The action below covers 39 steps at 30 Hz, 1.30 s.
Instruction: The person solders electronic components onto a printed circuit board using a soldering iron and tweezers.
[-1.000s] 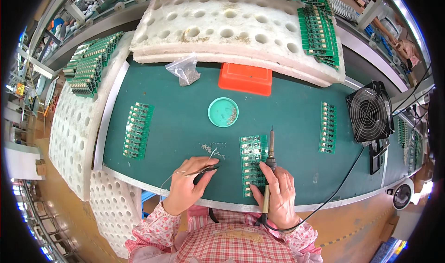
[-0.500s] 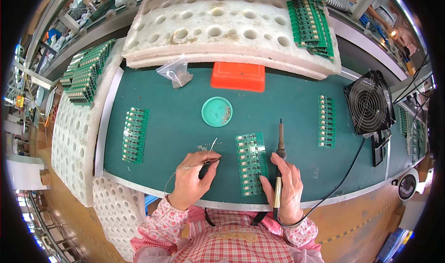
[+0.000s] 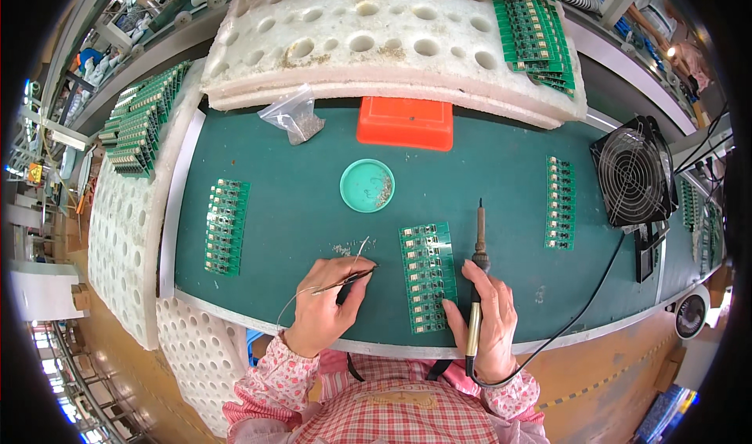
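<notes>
- The fingers (image 3: 345,267) of the left hand (image 3: 319,312) were closed around dark tweezers (image 3: 352,278) and a thin solder wire (image 3: 362,247).
- A teal dish (image 3: 356,187) stood farther back on the bench (image 3: 298,209).
- The green circuit panel (image 3: 428,279) lay between the hands.
- The right hand (image 3: 493,315) gripped a soldering iron (image 3: 480,244), with the thumb (image 3: 455,317) at the panel's edge.

thin dark tool (image 3: 352,277) part-hidden by left hand (image 3: 325,305); bits (image 3: 384,193) in dish (image 3: 359,179) too small to tell; apron (image 3: 399,419) cut off below

Head-worn fisheye, downward over hands (image 3: 323,307)
</notes>
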Tool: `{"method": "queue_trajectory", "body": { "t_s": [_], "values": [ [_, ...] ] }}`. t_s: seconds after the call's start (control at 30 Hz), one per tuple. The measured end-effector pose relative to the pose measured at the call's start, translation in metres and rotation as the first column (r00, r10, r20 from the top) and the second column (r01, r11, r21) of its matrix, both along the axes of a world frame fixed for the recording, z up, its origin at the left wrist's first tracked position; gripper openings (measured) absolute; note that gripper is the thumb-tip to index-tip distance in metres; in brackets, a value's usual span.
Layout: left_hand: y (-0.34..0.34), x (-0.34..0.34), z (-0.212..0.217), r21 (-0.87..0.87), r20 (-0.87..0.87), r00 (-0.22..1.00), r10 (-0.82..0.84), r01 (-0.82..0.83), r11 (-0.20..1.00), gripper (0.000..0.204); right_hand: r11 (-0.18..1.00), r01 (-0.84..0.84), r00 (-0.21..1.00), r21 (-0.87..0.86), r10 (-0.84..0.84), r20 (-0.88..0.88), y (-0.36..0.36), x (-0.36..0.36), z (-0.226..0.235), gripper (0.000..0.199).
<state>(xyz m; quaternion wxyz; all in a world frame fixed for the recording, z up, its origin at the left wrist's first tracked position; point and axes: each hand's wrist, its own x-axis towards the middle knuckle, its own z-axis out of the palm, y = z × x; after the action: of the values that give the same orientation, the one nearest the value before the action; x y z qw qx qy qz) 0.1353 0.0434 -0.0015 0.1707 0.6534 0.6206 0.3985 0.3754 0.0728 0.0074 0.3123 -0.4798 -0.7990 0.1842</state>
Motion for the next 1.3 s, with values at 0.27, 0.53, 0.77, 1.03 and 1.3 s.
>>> {"method": "queue_trajectory", "body": {
  "t_s": [0.27, 0.53, 0.77, 1.03, 1.3],
  "values": [
    [0.000, 0.002, 0.004, -0.007, -0.005, 1.000, 0.008, -0.008, 1.000, 0.017, 1.000, -0.008, 1.000, 0.001, 0.008, -0.004, -0.001, 0.001, -0.001, 0.067],
    [0.001, 0.009, 0.006, 0.004, 0.028, 1.000, 0.002, -0.002, 1.000, 0.017, 0.999, -0.034, 0.999, 0.010, 0.034, -0.009, -0.003, -0.001, 0.003, 0.067],
    [0.007, 0.031, 0.005, 0.038, 0.104, 0.990, -0.093, 0.089, 0.995, 0.020, 0.998, -0.059, 0.998, 0.012, 0.059, 0.001, -0.001, -0.003, 0.005, 0.069],
    [0.012, 0.033, 0.003, 0.051, 0.038, 0.994, -0.105, 0.103, 0.993, 0.021, 0.997, -0.065, 0.998, 0.037, 0.064, 0.022, 0.004, -0.005, 0.003, 0.068],
    [0.019, 0.037, 0.005, 0.038, 0.017, 0.996, -0.090, 0.089, 0.995, 0.021, 0.997, -0.031, 0.998, 0.070, 0.035, -0.054, 0.002, 0.000, -0.003, 0.064]
  ]
}}
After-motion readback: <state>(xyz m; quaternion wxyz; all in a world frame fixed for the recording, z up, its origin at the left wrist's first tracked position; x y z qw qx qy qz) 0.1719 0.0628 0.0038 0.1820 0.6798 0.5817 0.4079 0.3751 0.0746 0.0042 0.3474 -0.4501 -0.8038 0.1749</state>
